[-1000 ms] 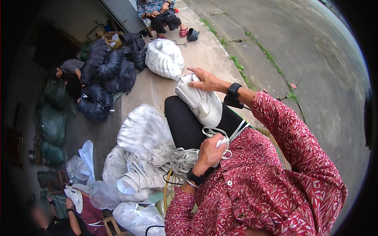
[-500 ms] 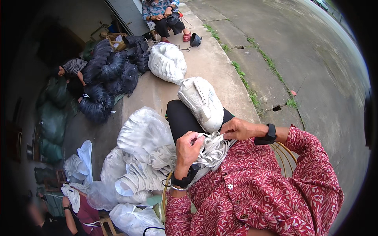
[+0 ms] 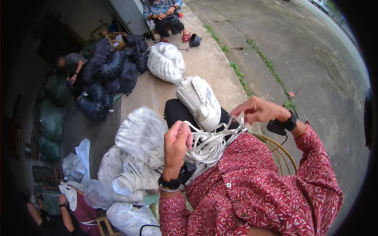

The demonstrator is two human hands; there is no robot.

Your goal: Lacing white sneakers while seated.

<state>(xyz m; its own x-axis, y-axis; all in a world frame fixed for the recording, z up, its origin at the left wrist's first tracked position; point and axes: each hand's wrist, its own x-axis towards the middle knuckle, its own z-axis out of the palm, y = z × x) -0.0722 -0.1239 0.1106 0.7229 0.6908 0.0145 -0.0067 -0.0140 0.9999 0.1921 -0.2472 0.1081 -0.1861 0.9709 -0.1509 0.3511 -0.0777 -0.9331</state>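
Observation:
A tangled bundle of white shoelaces (image 3: pixel 210 147) lies across my lap. My left hand (image 3: pixel 178 141) is closed in a pinch on lace strands at the bundle's left side. On the other side my right hand (image 3: pixel 260 110) is raised, with a lace caught between thumb and fingers and loops hanging from it down to the bundle. Just beyond the laces, a white shoe upper (image 3: pixel 200 103) with a row of eyelets rests over my dark-trousered knees, touched by neither hand.
Clear plastic bags of white shoe uppers (image 3: pixel 139 131) stand at my left. A white stack (image 3: pixel 166 63) and dark shoe uppers (image 3: pixel 106 70) lie ahead. A seated person (image 3: pixel 165 17) handles a dark piece; others work at the left. A concrete ledge (image 3: pixel 220 67) borders the yard.
My hands have moved apart: the right one rose outward to the right, drawing lace loops up with it. My left hand shifted slightly left and up.

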